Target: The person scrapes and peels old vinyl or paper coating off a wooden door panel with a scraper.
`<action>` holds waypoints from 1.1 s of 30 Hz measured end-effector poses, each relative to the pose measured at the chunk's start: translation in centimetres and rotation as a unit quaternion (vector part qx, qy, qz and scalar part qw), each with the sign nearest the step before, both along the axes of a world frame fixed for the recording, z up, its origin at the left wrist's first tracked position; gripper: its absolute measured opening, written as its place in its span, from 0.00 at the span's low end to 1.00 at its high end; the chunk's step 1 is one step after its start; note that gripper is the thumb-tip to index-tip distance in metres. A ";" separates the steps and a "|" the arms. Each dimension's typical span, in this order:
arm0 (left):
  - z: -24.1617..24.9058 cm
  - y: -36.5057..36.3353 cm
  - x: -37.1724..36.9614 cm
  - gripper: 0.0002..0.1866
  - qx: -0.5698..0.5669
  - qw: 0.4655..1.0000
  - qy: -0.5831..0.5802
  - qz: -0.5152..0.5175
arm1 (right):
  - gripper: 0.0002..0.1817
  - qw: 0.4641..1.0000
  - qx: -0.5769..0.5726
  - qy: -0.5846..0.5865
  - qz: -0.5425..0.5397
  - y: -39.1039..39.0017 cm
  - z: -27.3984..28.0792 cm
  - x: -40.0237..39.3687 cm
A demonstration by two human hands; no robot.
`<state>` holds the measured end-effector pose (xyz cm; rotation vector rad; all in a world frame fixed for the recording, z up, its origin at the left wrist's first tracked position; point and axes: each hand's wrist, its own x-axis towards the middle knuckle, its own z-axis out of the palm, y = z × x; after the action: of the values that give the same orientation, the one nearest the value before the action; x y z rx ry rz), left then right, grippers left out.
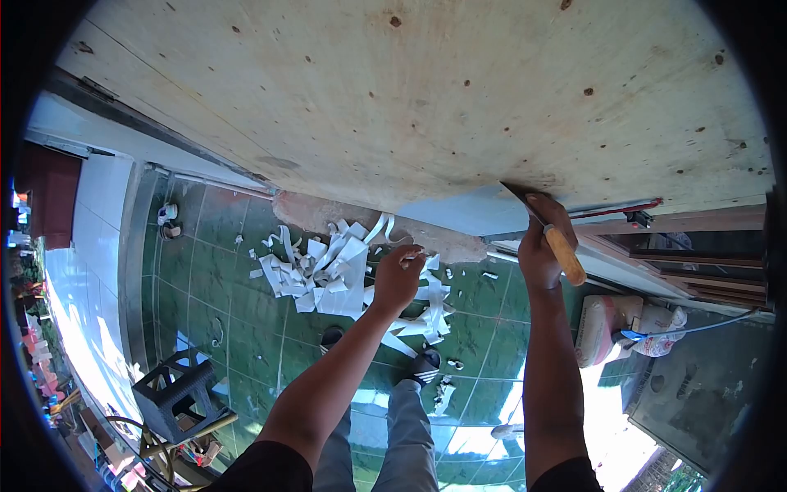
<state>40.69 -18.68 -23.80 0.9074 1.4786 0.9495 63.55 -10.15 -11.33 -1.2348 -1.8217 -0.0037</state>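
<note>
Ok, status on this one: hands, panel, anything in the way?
Right hand gripping wooden-handled scraper, blade at plywood panel edge. Left hand pinching a white strip. White peelings piled on the green floor.

head-worn view, facing down, close overhead

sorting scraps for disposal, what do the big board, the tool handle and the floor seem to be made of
Board: looks like bare plywood, pale with grain and dark knots. Tool handle: apparently varnished wood, orange-brown. Floor: glossy green tiles, grout lines and reflections visible.
</note>
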 end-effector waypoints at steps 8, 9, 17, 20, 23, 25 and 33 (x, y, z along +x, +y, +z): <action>2.0 3.0 0.8 0.14 0.050 0.999 0.004 0.001 | 0.14 1.000 0.008 -0.006 -0.004 0.0 0.0 0.1; 2.3 3.2 0.8 0.14 0.054 0.999 0.004 -0.003 | 0.15 1.000 0.004 -0.013 0.002 0.0 0.1 0.1; 4.6 5.7 1.4 0.14 0.061 0.998 -0.016 -0.003 | 0.18 1.000 -0.011 -0.004 -0.001 0.0 -1.3 0.0; 5.6 6.1 1.7 0.14 0.069 0.998 -0.007 -0.007 | 0.21 0.999 0.023 0.044 -0.014 -0.3 -0.5 -0.5; 6.5 7.0 2.3 0.15 0.081 0.997 -0.015 -0.007 | 0.13 0.999 -0.030 -0.020 0.013 -0.1 -1.6 -0.3; 7.0 7.4 2.5 0.15 0.103 0.994 -0.017 -0.008 | 0.22 1.000 -0.006 -0.004 0.008 0.1 -1.1 -0.4; 7.7 7.8 2.6 0.14 0.091 0.996 -0.011 -0.016 | 0.18 1.000 0.020 -0.011 -0.008 0.2 -1.2 0.0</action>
<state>43.31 -10.84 -16.11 1.0453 1.3709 1.0794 63.57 -10.00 -12.49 -1.2260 -1.8221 -0.0645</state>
